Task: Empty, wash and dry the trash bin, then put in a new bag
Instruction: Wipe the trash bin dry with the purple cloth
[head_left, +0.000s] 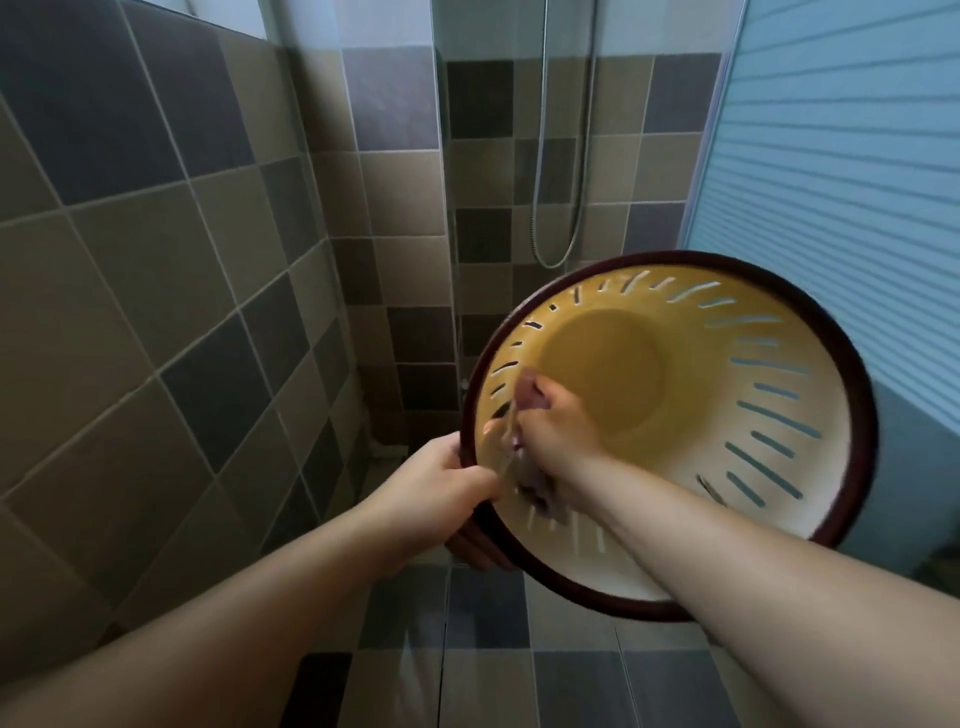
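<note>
Trash bin (779, 374): held tilted in mid-air, mouth toward camera, over tiled floor (488, 686). Left hand (441, 493): arm extended, fingers curled round the dark rim. Right hand (556, 421): forearm reaching inside, fingers clenched on what seems a cloth (530, 389), blurred, against the slotted inner wall.

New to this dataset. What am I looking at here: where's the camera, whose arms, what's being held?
There is no robot here: a person wears one wide-angle camera on the head, looking down at their own bare arms in a tiled shower corner. The left hand grips the dark rim of a slotted trash bin, held up and tilted so its empty inside faces the camera. The right hand reaches inside, gripping something blurred, perhaps a cloth or brush, against the wall. A shower hose hangs behind.
</note>
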